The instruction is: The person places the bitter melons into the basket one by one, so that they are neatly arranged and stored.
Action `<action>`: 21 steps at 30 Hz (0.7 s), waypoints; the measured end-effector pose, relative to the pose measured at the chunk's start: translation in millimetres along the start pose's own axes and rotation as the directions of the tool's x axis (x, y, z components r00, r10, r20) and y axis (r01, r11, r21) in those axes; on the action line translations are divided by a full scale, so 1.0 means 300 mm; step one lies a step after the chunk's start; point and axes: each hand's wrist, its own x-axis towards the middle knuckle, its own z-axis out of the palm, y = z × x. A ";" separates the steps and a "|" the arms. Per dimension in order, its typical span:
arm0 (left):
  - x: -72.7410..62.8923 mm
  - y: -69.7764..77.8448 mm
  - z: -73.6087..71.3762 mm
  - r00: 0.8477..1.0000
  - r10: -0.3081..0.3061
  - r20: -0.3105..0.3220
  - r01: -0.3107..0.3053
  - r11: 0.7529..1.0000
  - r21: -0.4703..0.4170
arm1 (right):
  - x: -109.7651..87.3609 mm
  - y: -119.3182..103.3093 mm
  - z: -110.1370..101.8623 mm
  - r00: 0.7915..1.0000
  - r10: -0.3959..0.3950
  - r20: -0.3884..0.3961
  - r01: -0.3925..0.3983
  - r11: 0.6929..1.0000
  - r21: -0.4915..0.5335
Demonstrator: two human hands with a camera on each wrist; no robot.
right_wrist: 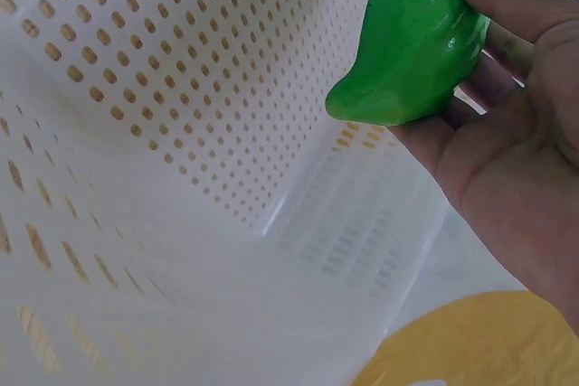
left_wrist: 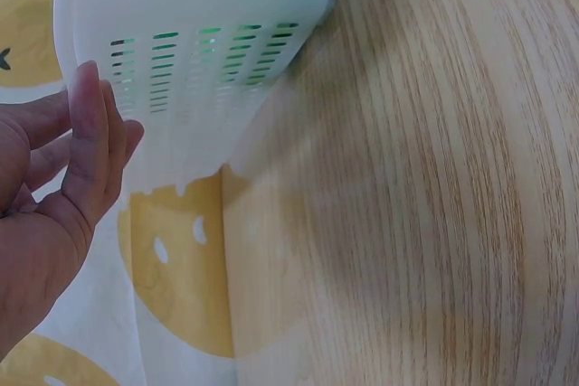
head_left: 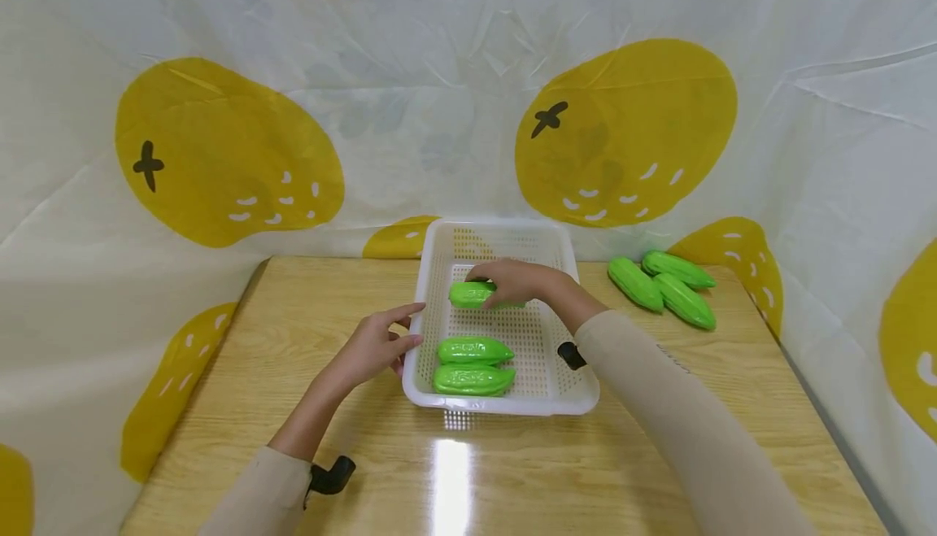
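Note:
In the head view my right hand (head_left: 512,280) is inside the far part of a white perforated plastic basket (head_left: 501,404). It holds a glossy green gourd-shaped vegetable (head_left: 468,295), thumb on one side and fingers on the other. From the right wrist, this gourd's (right_wrist: 416,42) bumpy skin and tapered tip show, with the basket's slotted floor and walls beyond. Two similar green gourds (head_left: 474,350) lie side by side in the near left of the basket. At the basket's left side, my left hand (head_left: 376,345) has its extended fingers (left_wrist: 89,124) against the outer wall, close to the rim.
Three more green gourds (head_left: 684,300) lie in a group at the back right of the wooden table (head_left: 293,341). A white cloth (head_left: 439,113) printed with yellow fruit hangs behind the table and along its sides.

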 end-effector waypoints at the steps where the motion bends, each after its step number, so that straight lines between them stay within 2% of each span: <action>1: 0.000 -0.001 0.000 1.000 0.000 -0.001 0.000 1.000 -0.001 | 0.004 -0.002 0.004 1.000 -0.007 0.005 0.007 1.000 -0.010; 6: 0.001 -0.003 -0.001 1.000 0.000 -0.004 0.000 1.000 -0.008 | 0.021 -0.006 0.022 1.000 -0.009 0.021 0.010 1.000 -0.029; 17: -0.001 0.003 -0.001 1.000 0.010 -0.012 -0.010 1.000 -0.009 | 0.040 0.009 0.071 0.994 0.075 0.085 -0.074 0.997 -0.013; 21: -0.002 0.007 -0.002 1.000 0.008 -0.018 -0.009 1.000 -0.006 | 0.045 0.015 0.088 0.992 0.083 0.099 -0.084 0.996 0.001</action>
